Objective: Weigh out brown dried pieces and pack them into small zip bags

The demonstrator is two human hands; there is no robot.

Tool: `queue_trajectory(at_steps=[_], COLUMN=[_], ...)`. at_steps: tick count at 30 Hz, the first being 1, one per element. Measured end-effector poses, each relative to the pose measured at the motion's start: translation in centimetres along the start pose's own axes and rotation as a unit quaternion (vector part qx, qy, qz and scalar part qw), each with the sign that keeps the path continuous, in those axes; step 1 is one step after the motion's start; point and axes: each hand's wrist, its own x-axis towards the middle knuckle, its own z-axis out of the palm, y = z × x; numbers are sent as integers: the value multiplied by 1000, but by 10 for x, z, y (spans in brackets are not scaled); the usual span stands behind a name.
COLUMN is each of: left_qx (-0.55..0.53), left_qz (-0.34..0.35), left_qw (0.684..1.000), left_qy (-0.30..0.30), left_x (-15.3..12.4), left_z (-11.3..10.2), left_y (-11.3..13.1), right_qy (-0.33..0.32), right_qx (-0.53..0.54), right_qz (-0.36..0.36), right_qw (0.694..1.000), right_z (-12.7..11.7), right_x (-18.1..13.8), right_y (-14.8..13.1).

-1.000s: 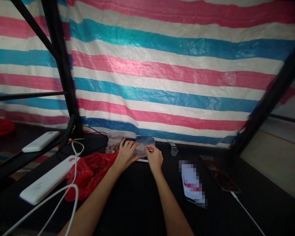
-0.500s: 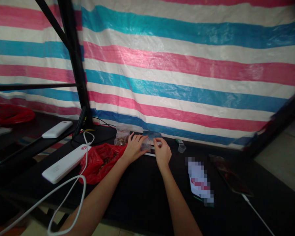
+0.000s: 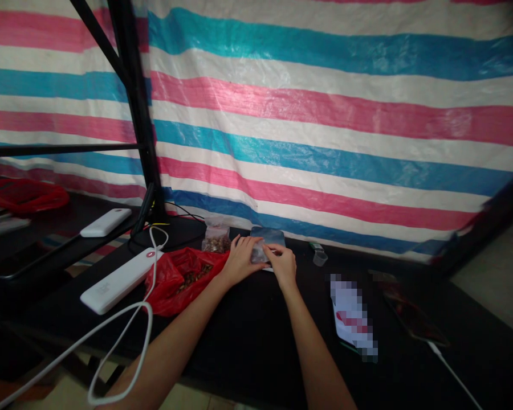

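Both of my hands meet at the far middle of a black table [image 3: 248,336]. My left hand [image 3: 238,261] and my right hand [image 3: 283,265] pinch a small clear plastic bag [image 3: 259,252] between their fingertips. The bag lies over a flat device with a bluish shiny top [image 3: 268,235]. Just left of my left hand stands another small clear bag of brown bits [image 3: 216,239]. An open red plastic bag [image 3: 177,278] with brown bits inside lies under my left wrist.
A white power bank [image 3: 119,280] with a white cable [image 3: 123,336] lies left, and a second one [image 3: 105,222] sits further back. A small clear cup [image 3: 320,257], a paper packet [image 3: 351,319] and a phone [image 3: 412,319] are at the right. A striped tarp [image 3: 325,131] hangs behind.
The view has shifted so everything sits further right and lower. My fingertips have drawn closer together on the small clear bag.
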Motion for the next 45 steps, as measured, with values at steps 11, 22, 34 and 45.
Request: queue_trajectory(at_steps=[11,22,34,45], left_qx=[28,6,16,19], left_qz=[9,-22,-15,-24], left_qw=[999,1000,1000,999], left_qy=[13,-4,4,33], left_x=[3,3,3,59], left_z=[2,3,-1,20], left_y=[2,6,9,23], right_qy=[-5,-27,-10,305], right_qx=[151,138,62,-145], right_qz=[6,-6,-40,56], right_qw=[989,990,997,940], right_z=[8,8,1,-43], right_x=[8,2,-5,9], right_y=[15,7,-8,29])
